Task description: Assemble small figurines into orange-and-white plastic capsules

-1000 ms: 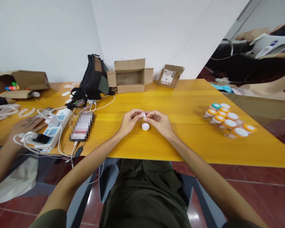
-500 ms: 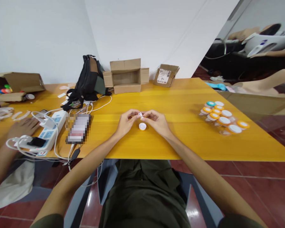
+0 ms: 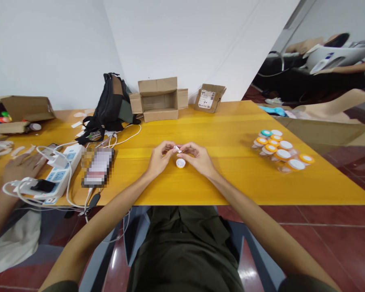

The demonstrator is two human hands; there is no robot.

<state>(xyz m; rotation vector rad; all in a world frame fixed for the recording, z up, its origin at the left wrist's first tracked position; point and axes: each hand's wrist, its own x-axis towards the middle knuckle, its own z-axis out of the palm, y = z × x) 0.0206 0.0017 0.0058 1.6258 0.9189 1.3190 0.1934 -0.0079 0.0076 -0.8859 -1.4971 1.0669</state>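
Observation:
My left hand [image 3: 160, 157] and my right hand [image 3: 198, 159] meet over the middle of the table [image 3: 231, 178], fingers closed in a pinch. Between their fingertips is a small white piece [image 3: 177, 149] with dark marks, too small to make out its kind. Just below it, on the wood, lies a round cap [image 3: 180, 163] with an orange rim and a white inside. Neither hand touches the cap. Both forearms come up from the near edge of the table.
Several clear jars with orange, white and teal lids [image 3: 282, 154] cluster at the right. At left are a power strip [image 3: 61, 172] with white cables, a phone [image 3: 99, 167] and another person's hand [image 3: 22, 165]. Behind stand a black backpack [image 3: 111, 101], an open cardboard box [image 3: 159, 101] and a smaller box [image 3: 209, 99].
The white piece has turned between my fingertips and now lies more on a slant. The whole view has shifted slightly; the cap stays in the same place on the table.

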